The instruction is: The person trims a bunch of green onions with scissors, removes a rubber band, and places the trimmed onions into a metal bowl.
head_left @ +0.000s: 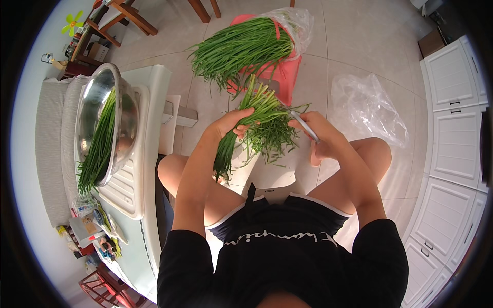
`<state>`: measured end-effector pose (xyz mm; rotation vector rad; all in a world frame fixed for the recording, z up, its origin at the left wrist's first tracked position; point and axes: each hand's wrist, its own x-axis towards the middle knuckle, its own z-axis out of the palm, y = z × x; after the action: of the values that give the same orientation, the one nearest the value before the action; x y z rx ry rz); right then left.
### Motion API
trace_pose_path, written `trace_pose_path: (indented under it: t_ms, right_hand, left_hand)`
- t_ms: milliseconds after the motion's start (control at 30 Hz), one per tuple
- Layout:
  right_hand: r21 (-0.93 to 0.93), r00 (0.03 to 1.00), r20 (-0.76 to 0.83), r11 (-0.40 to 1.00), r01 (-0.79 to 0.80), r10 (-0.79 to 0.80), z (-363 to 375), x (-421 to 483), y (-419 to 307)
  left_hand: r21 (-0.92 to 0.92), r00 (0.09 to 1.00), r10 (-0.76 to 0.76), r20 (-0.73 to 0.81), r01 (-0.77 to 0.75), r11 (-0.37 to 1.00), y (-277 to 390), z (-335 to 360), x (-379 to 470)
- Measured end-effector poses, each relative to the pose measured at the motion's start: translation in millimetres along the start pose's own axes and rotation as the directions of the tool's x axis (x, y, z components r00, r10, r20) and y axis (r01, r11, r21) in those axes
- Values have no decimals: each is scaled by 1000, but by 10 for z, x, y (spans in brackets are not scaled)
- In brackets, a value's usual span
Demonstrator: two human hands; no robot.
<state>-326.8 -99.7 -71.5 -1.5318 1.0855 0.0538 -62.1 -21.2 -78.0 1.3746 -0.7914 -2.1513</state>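
Observation:
My left hand (235,122) is closed around a bunch of green garlic chives (260,102), its pale stem ends pointing up and away from me. In my right hand (314,127) is a knife or similar metal tool with a grey handle (305,126); its far end lies close to the stems, and its blade is partly hidden. Beneath the bunch is a loose heap of chive scraps (271,140). A large pile of chives (242,50) rests on a red plastic stool or crate (290,79), partly in a clear bag (302,25).
At left, a steel bowl (117,154) with long chives (101,142) stands on a ridged white tray (127,188) on a table (148,231). An empty-looking plastic bag (369,107) lies on the tiled floor at right, near white cabinets (454,146). Wooden chair legs (200,9) stand beyond.

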Motion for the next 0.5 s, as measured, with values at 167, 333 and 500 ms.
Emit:
trace_pose_path:
  t_ms: [167,333,500]
  right_hand:
    - [29,985,-134,993,112,-107,-4,63,227]
    - [-296,977,-107,944,145,-184,-1,39,139]
    - [-210,975,-115,964,163,-190,39,128,223]
  left_hand:
    - [34,986,71,-149,-67,997,7,5,4]
    - [67,966,63,-250,-48,997,52,101,4]
    - [96,959,67,-274,-42,995,48,134,17]
